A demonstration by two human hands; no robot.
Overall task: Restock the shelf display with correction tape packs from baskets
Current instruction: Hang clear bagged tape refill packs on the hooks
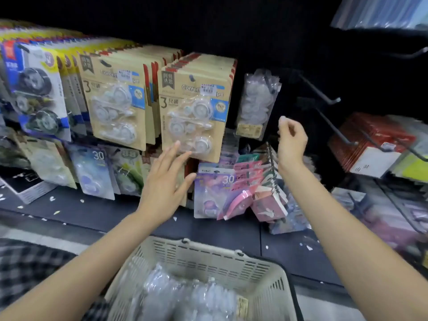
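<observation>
**Both hands raised at the correction tape pegs, basket below**

The left hand point(165, 184) is held up with its fingers straight and spread, the fingertips point(177, 144) lying at or touching the lower edge of the front kraft-card correction tape pack point(194, 107) on its peg; nothing is gripped by it. The right hand point(292, 141) is raised just below and beside the clear bag of correction tapes point(259, 104) hung on the next peg to the right. Its fingers are loosely curled and nothing is seen to be held in them; the bag is not touched.

A cream plastic basket point(208, 258) is seen at the bottom of the view, between the two forearms, and more clear-wrapped correction tape packs point(185, 295) are piled inside it.

A second row of kraft-card packs point(115, 98) is hung to the left of the first, and blue-and-white carded packs point(34, 93) are hung further left. Below, pastel packs marked "30" point(213, 188) and pink packs point(254, 195) are hung on the lower row. Bare black hooks point(324, 93) are seen to the right of the clear bag, and red boxes point(370, 142) are stacked beyond them. The dark shelf ledge point(92, 212) is dotted with small white scraps.
</observation>
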